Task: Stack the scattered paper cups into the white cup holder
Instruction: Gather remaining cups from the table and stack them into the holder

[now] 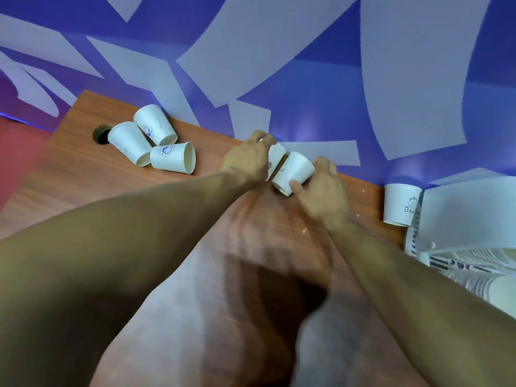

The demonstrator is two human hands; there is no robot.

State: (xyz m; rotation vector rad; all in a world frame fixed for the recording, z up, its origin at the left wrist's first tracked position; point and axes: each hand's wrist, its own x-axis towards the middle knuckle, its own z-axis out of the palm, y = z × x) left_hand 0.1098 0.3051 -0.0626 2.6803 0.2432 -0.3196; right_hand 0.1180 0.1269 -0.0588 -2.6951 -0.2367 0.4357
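Note:
Near the table's back edge my right hand (321, 188) grips a white paper cup (296, 170) that is tilted, its bottom toward the wall. Just left of it my left hand (248, 160) curls around a second white cup (276, 156), mostly hidden behind my fingers. The two cups touch. Three more white cups with blue logos lie on their sides at the back left: one (155, 124), another (128, 142) and a third (173, 157). At the right edge a white cup (399, 205) stands beside the white cup holder (469, 219).
The wooden table (111, 191) has a round cable hole (101, 134) at the back left. A blue and pale patterned wall (307, 65) runs right behind the table's back edge. A blurred foot (335, 344) shows below.

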